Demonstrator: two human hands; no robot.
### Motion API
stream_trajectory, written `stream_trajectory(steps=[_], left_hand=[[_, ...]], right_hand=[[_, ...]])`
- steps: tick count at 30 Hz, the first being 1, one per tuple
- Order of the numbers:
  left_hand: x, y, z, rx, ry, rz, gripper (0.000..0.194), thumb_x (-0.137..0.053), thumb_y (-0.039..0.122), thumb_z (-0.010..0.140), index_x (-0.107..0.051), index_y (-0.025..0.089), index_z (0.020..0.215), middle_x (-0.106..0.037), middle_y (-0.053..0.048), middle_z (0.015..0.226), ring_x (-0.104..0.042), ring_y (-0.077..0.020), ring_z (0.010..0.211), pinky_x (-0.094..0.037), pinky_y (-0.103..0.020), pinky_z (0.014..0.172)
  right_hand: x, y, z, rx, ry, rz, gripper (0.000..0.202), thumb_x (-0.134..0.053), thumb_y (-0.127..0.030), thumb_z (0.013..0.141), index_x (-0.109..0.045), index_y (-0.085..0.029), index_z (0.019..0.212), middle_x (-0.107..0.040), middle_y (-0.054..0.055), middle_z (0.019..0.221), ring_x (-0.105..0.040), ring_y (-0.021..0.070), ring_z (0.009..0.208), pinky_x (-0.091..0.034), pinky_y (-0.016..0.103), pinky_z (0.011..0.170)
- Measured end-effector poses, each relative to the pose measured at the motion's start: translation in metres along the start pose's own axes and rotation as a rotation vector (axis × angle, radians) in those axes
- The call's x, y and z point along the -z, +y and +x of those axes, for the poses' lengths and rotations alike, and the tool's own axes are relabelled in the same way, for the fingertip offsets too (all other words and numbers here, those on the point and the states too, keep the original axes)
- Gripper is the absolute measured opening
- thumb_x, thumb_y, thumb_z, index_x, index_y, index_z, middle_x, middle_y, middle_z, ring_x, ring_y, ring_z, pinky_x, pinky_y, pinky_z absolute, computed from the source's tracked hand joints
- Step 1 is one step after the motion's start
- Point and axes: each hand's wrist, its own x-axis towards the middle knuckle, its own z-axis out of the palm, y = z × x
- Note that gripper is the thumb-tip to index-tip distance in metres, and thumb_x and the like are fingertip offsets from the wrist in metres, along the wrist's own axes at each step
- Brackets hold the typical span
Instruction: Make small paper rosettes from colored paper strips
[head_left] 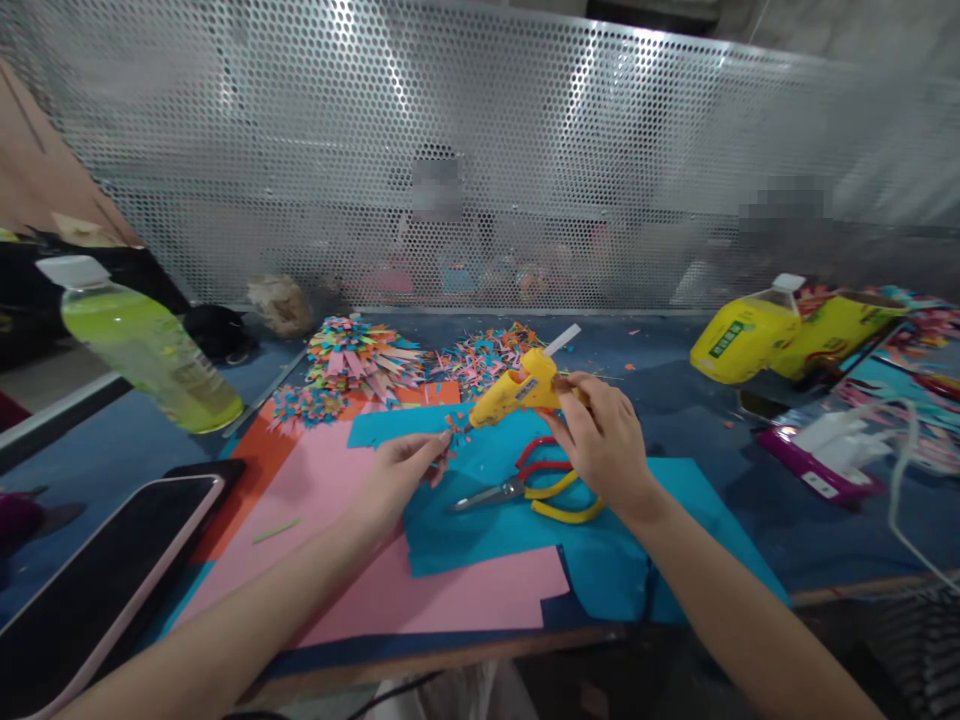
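Observation:
My right hand (604, 435) grips a yellow hot glue gun (514, 390), with a pale glue stick (564, 339) poking out of its back end. Its nozzle points down and left, right at the fingertips of my left hand (412, 462). Those fingers pinch a small fringed paper piece (459, 428) in orange and other colours; nozzle and fingers partly hide it. Below lie scissors (517, 485) with red and yellow handles, on blue paper (480, 540). A sheet of pink paper (322, 490) extends under my left forearm.
Behind my hands are a pile of fringed paper flowers (356, 355) and loose paper shreds (487, 358). A green drink bottle (142, 345) and a phone (112, 590) stand or lie at left. At right are a yellow-labelled bottle (746, 330) and a purple packet (814, 465). A perforated metal panel (300, 200) closes off the back.

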Motion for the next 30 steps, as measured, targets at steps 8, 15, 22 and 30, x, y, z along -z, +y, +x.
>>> stream_trajectory(steps=[8,15,22,30], left_hand=[[-0.001,0.002,-0.001,0.01,0.013,0.006,0.031,-0.064,0.043,0.067,-0.061,0.012,0.063,-0.055,-0.001,0.059,-0.045,-0.009,0.048,-0.032,-0.022,0.045],[0.001,0.004,0.0,-0.015,0.024,-0.009,0.029,-0.064,0.041,0.068,-0.059,0.013,0.061,-0.054,0.0,0.056,-0.045,-0.0082,0.047,-0.031,-0.022,0.045],[0.002,0.006,0.004,0.012,0.117,-0.105,0.032,-0.07,0.042,0.06,-0.06,0.012,0.063,-0.054,0.0,0.057,-0.046,-0.0089,0.049,-0.033,-0.022,0.044],[-0.006,0.014,-0.004,0.039,0.028,-0.144,0.028,-0.07,0.039,0.06,-0.059,0.012,0.062,-0.052,0.001,0.055,-0.044,-0.0071,0.047,-0.031,-0.02,0.044]], right_hand=[[0.0,0.0,0.0,-0.004,-0.015,0.03,0.03,-0.045,-0.026,0.086,-0.047,-0.017,0.115,-0.055,0.014,0.107,-0.051,0.0223,0.102,-0.041,0.034,0.082],[0.002,0.0,-0.001,0.039,0.011,-0.015,0.027,-0.048,-0.023,0.085,-0.048,-0.016,0.111,-0.056,0.013,0.104,-0.051,0.0214,0.1,-0.041,0.033,0.081],[0.0,0.008,0.005,-0.065,-0.161,-0.059,0.027,-0.044,-0.028,0.086,-0.05,-0.016,0.11,-0.054,0.014,0.106,-0.053,0.0226,0.094,-0.039,0.033,0.078],[-0.036,0.037,-0.006,-0.565,-0.7,-0.155,0.038,-0.049,-0.043,0.08,-0.052,-0.01,0.1,-0.054,0.017,0.095,-0.054,0.0275,0.085,-0.04,0.036,0.068]])
